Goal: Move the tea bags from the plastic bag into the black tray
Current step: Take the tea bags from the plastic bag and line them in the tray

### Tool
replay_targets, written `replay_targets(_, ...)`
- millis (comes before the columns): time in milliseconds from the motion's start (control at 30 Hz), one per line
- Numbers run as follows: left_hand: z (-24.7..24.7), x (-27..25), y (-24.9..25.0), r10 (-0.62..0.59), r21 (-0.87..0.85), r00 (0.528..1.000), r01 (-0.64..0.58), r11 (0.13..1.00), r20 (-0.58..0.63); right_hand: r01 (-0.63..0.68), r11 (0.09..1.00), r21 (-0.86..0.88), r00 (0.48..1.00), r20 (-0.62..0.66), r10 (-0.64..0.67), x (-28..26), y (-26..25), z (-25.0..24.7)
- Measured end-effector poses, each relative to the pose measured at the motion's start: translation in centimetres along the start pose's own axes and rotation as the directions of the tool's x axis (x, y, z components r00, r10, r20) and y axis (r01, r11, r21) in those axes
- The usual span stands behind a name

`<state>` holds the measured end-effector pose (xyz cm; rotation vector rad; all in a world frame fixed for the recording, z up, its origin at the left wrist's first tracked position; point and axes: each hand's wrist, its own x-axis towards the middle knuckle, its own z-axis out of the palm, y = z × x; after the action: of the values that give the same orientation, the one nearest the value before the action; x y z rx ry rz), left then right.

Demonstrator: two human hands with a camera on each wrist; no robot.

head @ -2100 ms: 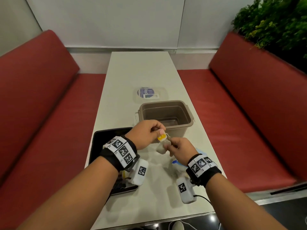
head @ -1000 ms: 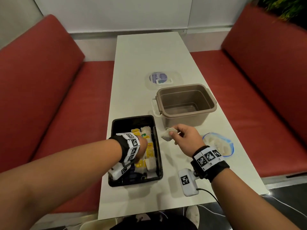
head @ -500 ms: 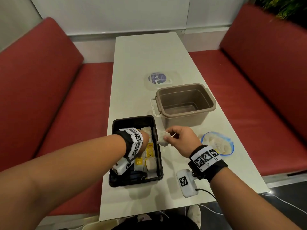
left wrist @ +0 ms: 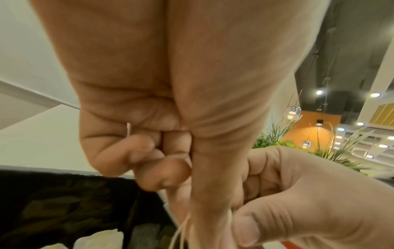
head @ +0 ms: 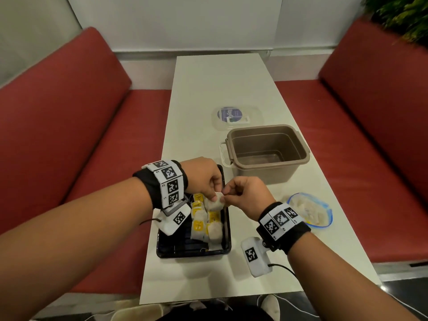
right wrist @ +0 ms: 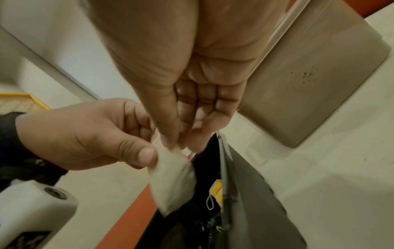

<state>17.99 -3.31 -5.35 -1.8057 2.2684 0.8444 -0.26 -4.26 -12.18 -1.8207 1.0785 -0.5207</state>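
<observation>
Both hands meet over the far end of the black tray [head: 194,252]. My right hand [head: 225,198] pinches the top of a white tea bag [head: 216,203], and my left hand [head: 216,196] pinches the same bag from the left. The right wrist view shows the tea bag [right wrist: 170,176] hanging from the right fingertips [right wrist: 170,143], the left thumb [right wrist: 147,155] on its edge, and the tray [right wrist: 245,210] below. Several tea bags [head: 203,222] with yellow tags lie in the tray. The plastic bag [head: 310,212], with tea bags inside, lies on the table to the right.
A brown plastic bin [head: 266,151] stands open just beyond the hands, with its clear lid [head: 234,115] flat on the table behind it. Red bench seats [head: 69,135] flank the narrow white table [head: 220,77]. The tray sits at the table's left edge.
My left hand has come up from the tray and taken hold of the tea bag. My right hand has carried that bag left, to above the tray's far end.
</observation>
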Motion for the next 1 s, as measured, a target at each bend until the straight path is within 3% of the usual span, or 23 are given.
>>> replay_targets(100, 1.2, 0.3, -0.7, -0.065, 0.118, 0.990, 0.050, 0.992, 0.124, -0.038, 0.981, -0.193, 0.999, -0.027, 0.033, 0.2, 0.5, 0.5)
replay_targets(233, 4.1, 1.4, -0.8, -0.137, 0.235, 0.936, 0.061, 0.970, 0.323, -0.200, 0.904, -0.378, 0.964, 0.088, 0.250, 0.3, 1.2, 1.5)
replay_targets(433, 6.9, 3.4, -0.8, -0.140, 0.262, 0.830, -0.008, 0.965, 0.541, -0.298, 0.922, -0.247, 0.925, 0.165, 0.344, 0.0, 1.3, 1.9)
replay_targets(600, 8.0, 4.7, -1.7, -0.211, 0.393, 0.796, -0.037, 0.919, 0.568, -0.313, 0.926, -0.210, 0.920, 0.176, 0.351, -0.1, 1.5, 1.8)
replay_targets(733, 8.7, 5.3, -2.0, -0.291, 0.530, 0.803, -0.036, 0.847, 0.521, -0.333, 0.925, -0.181, 0.911, 0.191, 0.365, -0.2, 1.6, 1.8)
replay_targets(1000, 7.8, 5.3, -1.2, -0.390, 0.581, 0.770, 0.031, 0.813, 0.505, -0.274, 0.927, -0.255, 0.925, 0.193, 0.327, 0.0, 1.7, 0.9)
